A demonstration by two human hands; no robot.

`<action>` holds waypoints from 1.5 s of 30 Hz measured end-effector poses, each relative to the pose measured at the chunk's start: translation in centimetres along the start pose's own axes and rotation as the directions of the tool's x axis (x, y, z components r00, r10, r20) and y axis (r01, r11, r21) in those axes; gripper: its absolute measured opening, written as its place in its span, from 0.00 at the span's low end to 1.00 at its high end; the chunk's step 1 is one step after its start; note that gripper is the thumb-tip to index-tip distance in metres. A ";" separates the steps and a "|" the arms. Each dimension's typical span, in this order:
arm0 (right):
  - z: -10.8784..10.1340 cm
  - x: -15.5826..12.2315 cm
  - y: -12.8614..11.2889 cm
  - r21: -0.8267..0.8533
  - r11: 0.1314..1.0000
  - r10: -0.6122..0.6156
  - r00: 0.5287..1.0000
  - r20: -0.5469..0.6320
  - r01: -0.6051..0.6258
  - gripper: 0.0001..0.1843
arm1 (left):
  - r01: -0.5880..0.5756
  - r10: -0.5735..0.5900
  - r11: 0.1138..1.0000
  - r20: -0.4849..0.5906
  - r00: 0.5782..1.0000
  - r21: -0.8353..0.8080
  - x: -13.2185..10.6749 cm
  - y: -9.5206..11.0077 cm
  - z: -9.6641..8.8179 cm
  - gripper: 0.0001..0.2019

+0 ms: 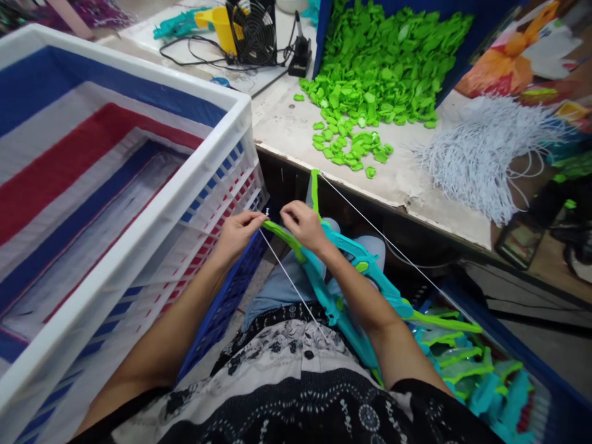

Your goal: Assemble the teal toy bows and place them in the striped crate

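A teal and green toy bow point(345, 265) lies across my lap, its green tip pointing toward my hands. My left hand point(238, 231) pinches the end of a white string point(291, 283) beside that tip. My right hand point(303, 225) is closed around the green limb of the bow near the tip. A second stretch of white string point(379, 234) runs from the upper green tip point(315, 188) down to the right. Both hands sit close together, just below the table's edge.
A big white crate point(139, 203) lined with a striped sack stands at my left. The table point(407, 185) carries a pile of green plastic parts point(374, 68), a bundle of white strings point(485, 154) and a small fan point(252, 31). More bows fill a bin point(467, 364) at lower right.
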State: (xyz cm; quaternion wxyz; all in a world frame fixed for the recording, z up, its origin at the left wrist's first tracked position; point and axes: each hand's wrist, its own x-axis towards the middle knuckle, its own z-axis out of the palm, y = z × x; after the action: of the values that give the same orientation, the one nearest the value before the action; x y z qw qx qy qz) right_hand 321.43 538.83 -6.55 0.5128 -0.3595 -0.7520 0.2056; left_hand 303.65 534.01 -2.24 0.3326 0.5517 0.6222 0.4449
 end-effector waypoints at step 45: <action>-14.7 -27.4 -1.9 -0.338 0.845 0.296 0.888 -0.352 -0.415 0.08 | -0.872 -0.269 0.133 0.864 0.427 0.472 0.4 0.9 23.0 0.41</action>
State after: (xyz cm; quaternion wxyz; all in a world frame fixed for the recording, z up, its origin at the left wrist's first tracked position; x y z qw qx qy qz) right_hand 340.16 516.08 -16.62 0.4830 -0.6178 -0.6149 0.0838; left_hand 324.77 538.66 -10.23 0.0392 0.8946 0.3377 -0.2900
